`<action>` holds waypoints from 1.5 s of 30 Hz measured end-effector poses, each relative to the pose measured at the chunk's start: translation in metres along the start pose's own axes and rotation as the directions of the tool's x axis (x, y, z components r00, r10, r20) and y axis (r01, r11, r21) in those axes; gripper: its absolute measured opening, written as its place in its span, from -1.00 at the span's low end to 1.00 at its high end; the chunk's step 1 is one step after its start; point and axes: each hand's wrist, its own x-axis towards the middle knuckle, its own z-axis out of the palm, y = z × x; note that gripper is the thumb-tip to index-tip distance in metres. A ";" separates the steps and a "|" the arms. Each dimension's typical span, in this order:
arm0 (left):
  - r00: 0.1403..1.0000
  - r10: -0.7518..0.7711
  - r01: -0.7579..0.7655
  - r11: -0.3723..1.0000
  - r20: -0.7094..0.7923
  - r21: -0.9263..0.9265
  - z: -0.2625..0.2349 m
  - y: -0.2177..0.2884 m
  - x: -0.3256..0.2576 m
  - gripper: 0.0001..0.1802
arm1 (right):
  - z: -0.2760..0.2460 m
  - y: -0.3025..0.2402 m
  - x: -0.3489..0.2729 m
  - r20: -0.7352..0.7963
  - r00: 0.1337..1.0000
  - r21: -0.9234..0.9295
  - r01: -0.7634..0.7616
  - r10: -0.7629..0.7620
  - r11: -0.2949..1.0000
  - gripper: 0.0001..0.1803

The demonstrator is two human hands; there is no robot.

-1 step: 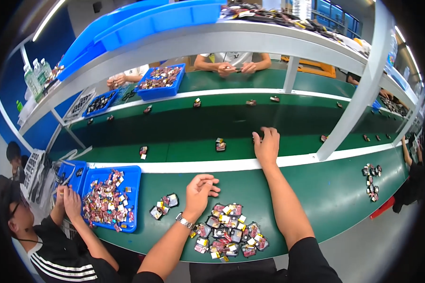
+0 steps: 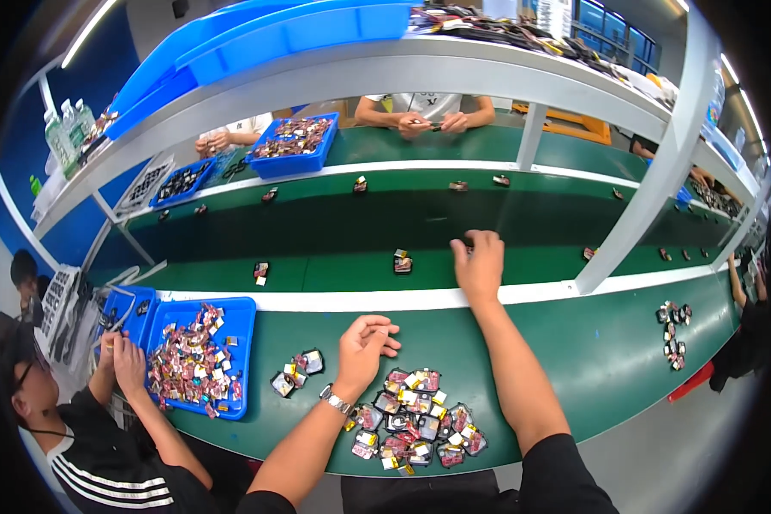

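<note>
My left hand (image 2: 364,353), with a metal watch on its wrist, hovers above the green bench with its fingers loosely curled in. Nothing shows in it. Just below it lies a pile of small electronic units (image 2: 420,415) with clear and dark housings, red parts and yellow-and-white tabs. My right hand (image 2: 481,267) reaches over the white rail onto the dark green conveyor belt. Its thumb and fingers bend around a small dark thing, mostly hidden by the hand. Left of it, a similar unit (image 2: 403,262) sits on the belt.
A blue bin (image 2: 250,360) of small red and white parts stands at the left, beside a co-worker (image 2: 103,428). A few units (image 2: 297,373) lie between bin and left hand. More units (image 2: 674,334) lie at right. A slanted white post (image 2: 642,197) rises beyond my right arm.
My right hand has shifted slightly left over the belt, its thumb moving a little farther from the fingers. The belt units appear slightly further right. My left hand is nearly still.
</note>
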 end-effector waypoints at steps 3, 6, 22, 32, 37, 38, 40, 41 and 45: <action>1.000 0.001 -0.001 0.999 0.004 0.039 0.002 -0.006 0.007 -0.82 | 0.026 -0.034 -0.028 0.406 0.909 0.060 -0.134 0.099 0.989 -0.34; 0.999 0.000 -0.001 0.999 0.034 0.048 0.000 -0.006 0.004 -0.82 | 0.040 -0.054 -0.030 0.400 0.912 -0.171 -0.019 0.087 0.985 -0.28; 0.937 -0.206 0.234 0.970 0.283 -0.066 -0.018 0.011 0.007 -0.67 | -0.095 -0.047 -0.084 0.709 0.667 0.532 -0.289 -0.231 0.796 -0.22; 0.798 -0.305 0.336 0.941 0.519 0.036 -0.011 0.019 0.003 -0.62 | -0.103 -0.062 -0.079 0.717 0.596 0.523 -0.116 -0.362 0.845 -0.15; 0.843 -0.270 0.353 0.930 0.466 -0.100 -0.014 0.011 0.000 -0.54 | -0.100 -0.063 -0.084 0.594 0.684 0.548 0.040 -0.422 0.835 -0.30; 0.853 -0.268 0.342 0.935 0.447 -0.091 -0.012 0.014 -0.001 -0.54 | -0.099 -0.062 -0.084 0.560 0.692 0.543 0.107 -0.454 0.833 -0.44; 0.869 -0.253 0.327 0.939 0.426 -0.110 -0.008 0.017 -0.003 -0.58 | -0.099 -0.063 -0.084 0.526 0.695 0.536 0.176 -0.490 0.826 -0.58; 0.870 -0.250 0.325 0.939 0.425 -0.111 -0.008 0.016 -0.004 -0.58 | -0.098 -0.064 -0.084 0.519 0.702 0.519 0.193 -0.487 0.833 -0.69; 0.851 -0.244 0.300 0.953 0.464 -0.049 -0.001 0.011 0.006 -0.64 | -0.097 -0.062 -0.087 0.470 0.774 0.438 0.213 -0.424 0.873 -0.83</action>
